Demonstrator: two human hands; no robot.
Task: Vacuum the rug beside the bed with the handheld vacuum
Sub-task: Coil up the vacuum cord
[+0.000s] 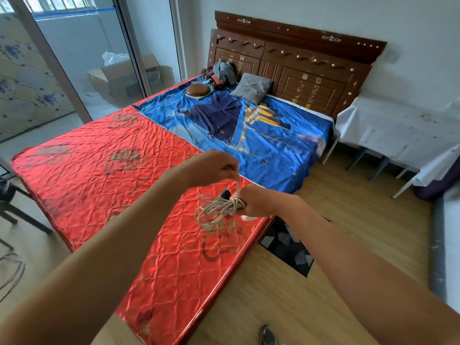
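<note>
Over the red mattress (pixel 99 175) my right hand (pixel 258 200) grips a handheld vacuum (pixel 225 194). Only its dark tip and a bit of white body show past my fingers. A white cord (pixel 214 207) is coiled round the vacuum in loose loops that hang to the left. My left hand (pixel 211 166) pinches the cord's free end just above the coil. The rug (pixel 288 247), dark with grey and white patches, lies on the wooden floor beside the bed, partly hidden under my right forearm.
A blue sheet (pixel 261 130), a grey pillow (pixel 251 88), a brown round cushion (pixel 198 90) and a heap of clothes (pixel 221 73) lie at the head of the bed. A white-draped table (pixel 398 130) stands right. A dark stand (pixel 15 202) sits left. A shoe (pixel 267 334) shows below.
</note>
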